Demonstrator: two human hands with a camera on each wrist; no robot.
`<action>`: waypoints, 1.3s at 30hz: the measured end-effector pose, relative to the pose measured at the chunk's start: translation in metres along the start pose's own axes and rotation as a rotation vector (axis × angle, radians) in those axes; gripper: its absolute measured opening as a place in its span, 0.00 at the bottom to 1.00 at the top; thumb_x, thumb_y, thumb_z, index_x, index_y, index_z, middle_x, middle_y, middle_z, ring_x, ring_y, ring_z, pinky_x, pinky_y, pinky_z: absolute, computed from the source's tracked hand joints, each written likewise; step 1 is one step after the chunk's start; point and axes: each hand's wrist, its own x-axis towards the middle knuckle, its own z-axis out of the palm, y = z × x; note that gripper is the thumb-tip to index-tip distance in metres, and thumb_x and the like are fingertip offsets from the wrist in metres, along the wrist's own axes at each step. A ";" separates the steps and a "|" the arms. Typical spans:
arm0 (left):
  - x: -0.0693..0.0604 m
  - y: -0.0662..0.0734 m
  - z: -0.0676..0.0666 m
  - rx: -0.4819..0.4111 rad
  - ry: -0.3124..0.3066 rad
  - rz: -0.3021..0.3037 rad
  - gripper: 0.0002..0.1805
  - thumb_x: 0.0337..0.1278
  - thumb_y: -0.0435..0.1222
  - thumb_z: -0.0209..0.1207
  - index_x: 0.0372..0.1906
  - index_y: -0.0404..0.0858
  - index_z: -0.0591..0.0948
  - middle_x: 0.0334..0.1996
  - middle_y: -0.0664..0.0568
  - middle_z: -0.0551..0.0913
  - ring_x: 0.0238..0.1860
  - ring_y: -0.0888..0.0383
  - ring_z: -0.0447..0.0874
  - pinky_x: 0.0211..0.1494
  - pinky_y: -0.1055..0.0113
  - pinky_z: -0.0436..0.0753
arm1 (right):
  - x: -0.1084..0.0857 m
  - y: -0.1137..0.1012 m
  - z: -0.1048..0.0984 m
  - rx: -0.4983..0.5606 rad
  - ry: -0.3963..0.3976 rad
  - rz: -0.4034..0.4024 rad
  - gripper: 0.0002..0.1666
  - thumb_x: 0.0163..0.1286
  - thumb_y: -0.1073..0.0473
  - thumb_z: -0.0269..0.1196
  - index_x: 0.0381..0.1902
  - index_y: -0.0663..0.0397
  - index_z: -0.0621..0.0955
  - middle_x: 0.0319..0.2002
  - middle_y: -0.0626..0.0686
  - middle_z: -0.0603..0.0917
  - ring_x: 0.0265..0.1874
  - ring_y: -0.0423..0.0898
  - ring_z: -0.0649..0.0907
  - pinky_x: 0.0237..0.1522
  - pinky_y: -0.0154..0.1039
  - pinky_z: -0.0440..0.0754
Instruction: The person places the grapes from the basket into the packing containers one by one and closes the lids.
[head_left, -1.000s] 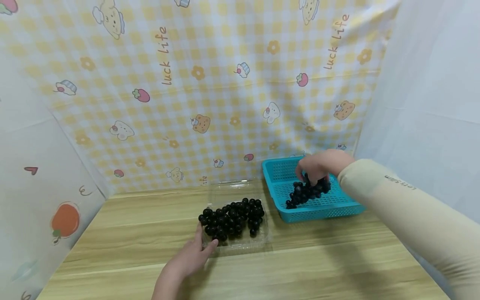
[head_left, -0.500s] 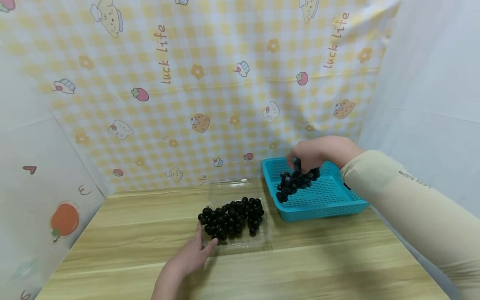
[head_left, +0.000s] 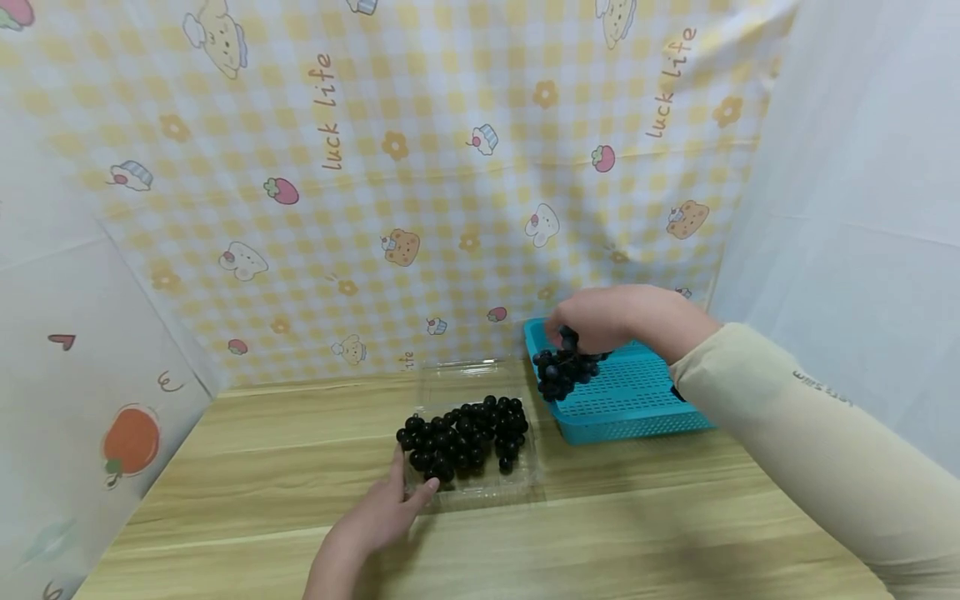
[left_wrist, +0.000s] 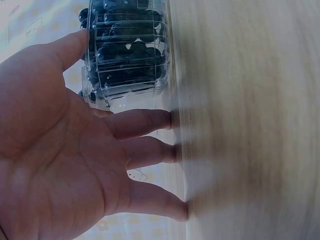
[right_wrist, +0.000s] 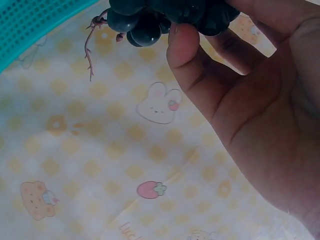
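My right hand point(head_left: 603, 321) pinches a bunch of dark grapes point(head_left: 562, 375) above the left side of a blue plastic basket point(head_left: 622, 429). In the right wrist view, the grapes point(right_wrist: 145, 22) show a bare brown stem, and the thumb presses against the fruit. My left hand point(head_left: 378, 512) lies at the near left corner of a clear plastic box point(head_left: 487, 492) with its lid open. More dark grapes point(head_left: 465, 437) fill this box. The left wrist view shows the thumb touching the box's rim, while the other fingers point(left_wrist: 150, 150) stretch out towards the tabletop.
The wooden table point(head_left: 262, 467) backs onto a yellow checked cloth point(head_left: 450, 192). The box's clear lid point(head_left: 472, 379) leans back behind it, beside the basket. A small dark patch point(head_left: 677, 392) shows in the basket by the right sleeve; its kind is unclear.
My right hand has lifted the bunch of grapes from the basket and carried it left to the basket's left rim. My left hand stays at the box's corner.
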 end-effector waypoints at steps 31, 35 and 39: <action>0.001 -0.001 0.000 -0.010 -0.005 -0.009 0.61 0.76 0.66 0.52 0.86 0.29 0.36 0.71 0.23 0.73 0.67 0.27 0.79 0.75 0.30 0.74 | 0.004 -0.048 0.033 0.033 0.084 -0.193 0.16 0.73 0.73 0.63 0.45 0.43 0.83 0.43 0.43 0.83 0.41 0.42 0.78 0.43 0.39 0.80; 0.001 -0.001 0.000 -0.003 -0.006 -0.008 0.61 0.75 0.66 0.52 0.86 0.29 0.36 0.71 0.23 0.73 0.66 0.27 0.80 0.74 0.30 0.74 | 0.008 -0.052 0.042 0.035 0.087 -0.213 0.15 0.73 0.71 0.65 0.46 0.44 0.84 0.44 0.44 0.83 0.41 0.41 0.79 0.45 0.38 0.82; 0.001 0.000 -0.001 -0.012 -0.007 -0.013 0.63 0.73 0.67 0.54 0.86 0.30 0.36 0.74 0.22 0.69 0.69 0.25 0.77 0.76 0.30 0.72 | 0.011 -0.057 0.048 0.031 0.105 -0.215 0.15 0.74 0.71 0.65 0.45 0.43 0.83 0.44 0.43 0.82 0.39 0.41 0.78 0.43 0.37 0.81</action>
